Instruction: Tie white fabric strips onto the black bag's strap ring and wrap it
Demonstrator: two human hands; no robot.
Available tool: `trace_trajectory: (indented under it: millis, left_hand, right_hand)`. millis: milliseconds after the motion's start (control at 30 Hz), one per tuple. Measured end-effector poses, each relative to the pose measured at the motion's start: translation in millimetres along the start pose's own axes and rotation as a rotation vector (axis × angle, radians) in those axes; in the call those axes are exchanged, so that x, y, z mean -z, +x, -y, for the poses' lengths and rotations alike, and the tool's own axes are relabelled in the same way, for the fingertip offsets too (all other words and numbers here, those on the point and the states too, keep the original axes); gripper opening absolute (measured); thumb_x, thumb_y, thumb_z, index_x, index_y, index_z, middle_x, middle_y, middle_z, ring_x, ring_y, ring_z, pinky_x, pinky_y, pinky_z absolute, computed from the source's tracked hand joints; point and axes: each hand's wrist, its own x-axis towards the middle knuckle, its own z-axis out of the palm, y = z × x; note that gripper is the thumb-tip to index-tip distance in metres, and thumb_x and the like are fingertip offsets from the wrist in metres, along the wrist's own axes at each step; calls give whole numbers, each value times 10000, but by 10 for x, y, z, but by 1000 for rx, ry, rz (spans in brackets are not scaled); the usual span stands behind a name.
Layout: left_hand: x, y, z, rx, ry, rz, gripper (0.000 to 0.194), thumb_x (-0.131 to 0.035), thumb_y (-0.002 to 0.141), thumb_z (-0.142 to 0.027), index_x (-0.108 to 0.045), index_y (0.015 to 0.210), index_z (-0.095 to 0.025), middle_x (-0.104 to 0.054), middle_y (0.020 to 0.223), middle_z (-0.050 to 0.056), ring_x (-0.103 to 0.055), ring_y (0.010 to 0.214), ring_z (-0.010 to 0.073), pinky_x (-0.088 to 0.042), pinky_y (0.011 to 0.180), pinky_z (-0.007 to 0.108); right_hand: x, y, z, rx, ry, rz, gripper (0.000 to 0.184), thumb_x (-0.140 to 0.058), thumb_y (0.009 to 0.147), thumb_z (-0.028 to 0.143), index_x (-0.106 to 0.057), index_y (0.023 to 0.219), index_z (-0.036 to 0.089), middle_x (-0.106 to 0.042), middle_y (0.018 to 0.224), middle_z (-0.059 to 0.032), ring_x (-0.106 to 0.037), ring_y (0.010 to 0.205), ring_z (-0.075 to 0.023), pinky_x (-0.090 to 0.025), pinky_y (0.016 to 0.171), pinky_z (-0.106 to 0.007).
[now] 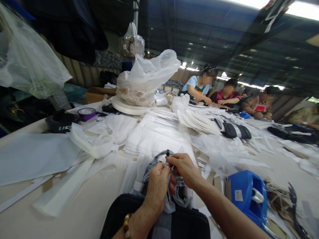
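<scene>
Both of my hands meet over a black bag (190, 224) that lies in front of me. A grey strap (156, 159), wrapped in thin clear plastic, loops up from the bag and ends near a small black buckle (167, 153). With thumb and forefinger, my right hand (184, 167) pinches the wrapped strap just below the buckle. My left hand (157, 182) is closed on the same wrapped strap, its fingertips against those of the right hand. The exact spot between the fingertips is hidden. A beaded bracelet (127, 225) circles my left wrist.
Flat white plastic bags (154, 132) are stacked just beyond my hands. A blue plastic holder (239, 196) and scissors (293, 199) lie at right. A purple-cored tape roll (86, 114) sits left. Several co-workers (225, 96) work farther along the table.
</scene>
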Motion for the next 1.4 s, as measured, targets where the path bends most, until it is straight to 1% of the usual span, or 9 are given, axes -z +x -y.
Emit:
trace_trajectory:
  millis: [133, 233, 333, 567, 667, 800, 933, 1133, 1400]
  left_hand:
    - [19, 3, -18, 46, -104, 2, 200, -454, 757, -339, -494, 701, -151, -536, 474, -15, -414, 312, 82, -290, 333, 172]
    - [17, -1, -46, 89, -192, -14, 168, -450, 777, -288, -495, 708, -142, -538, 472, -11, -415, 306, 85, -302, 323, 171]
    - [10, -2, -91, 140, -240, -27, 145, -422, 812, -231, -492, 729, -135, -529, 468, -16, -410, 301, 83, -311, 309, 167]
    - [80, 37, -240, 342, -387, 29, 117, -417, 848, -130, -506, 774, -112, -513, 489, -14, -418, 330, 74, -392, 340, 179]
    - [113, 69, -328, 434, -435, 56, 164, -405, 861, -114, -516, 743, -92, -498, 502, -8, -429, 340, 61, -398, 359, 164]
    - [131, 66, -430, 500, -477, 133, 218, -395, 870, -104, -539, 710, -63, -534, 556, 38, -520, 430, 75, -469, 472, 168]
    - [151, -22, -424, 514, -447, 208, 167, -445, 842, -109, -561, 741, -43, -587, 637, 93, -592, 542, 131, -505, 529, 217]
    - [155, -173, -300, 461, -300, 189, 60, -516, 771, -79, -516, 715, -102, -592, 579, 67, -558, 464, 132, -459, 434, 213]
    - [135, -308, -244, 357, -151, 171, 70, -502, 675, -62, -527, 732, -93, -612, 616, 73, -554, 459, 115, -444, 433, 195]
  right_hand:
    - [295, -78, 46, 221, -210, -239, 398, -538, 699, 538, -593, 578, 164, -581, 601, -20, -425, 449, -93, -300, 462, -249]
    - [543, -34, -28, 283, -251, -428, 277, -610, 604, 401, -629, 792, 198, -629, 865, -58, -549, 787, -202, -398, 676, -310]
    - [683, 79, -193, 153, -139, -302, 511, -594, 512, 265, -587, 1020, 210, -600, 1124, -98, -543, 1014, -253, -417, 789, -360]
    - [651, 333, -365, 58, -12, -51, 719, -475, 505, 229, -465, 1223, 207, -545, 1262, -112, -522, 1113, -240, -404, 839, -379]
    - [644, 407, -322, 107, -32, 8, 705, -460, 480, 215, -502, 1182, 185, -621, 1101, -97, -557, 1013, -215, -420, 786, -326]
    - [661, 427, -264, 162, -142, 124, 416, -510, 503, 211, -647, 892, 152, -585, 661, -10, -539, 640, -153, -414, 625, -283]
    - [668, 378, -236, 291, -304, 153, 276, -553, 533, 160, -660, 788, 156, -486, 568, 27, -484, 566, -137, -413, 594, -290]
    - [637, 284, -223, 636, -548, 108, 502, -442, 512, -39, -677, 862, 233, -543, 1053, -45, -504, 1051, -207, -360, 954, -392]
    - [512, 56, -272, 871, -690, -17, 400, -446, 629, -28, -640, 900, 193, -541, 1061, -97, -516, 999, -235, -424, 893, -442]
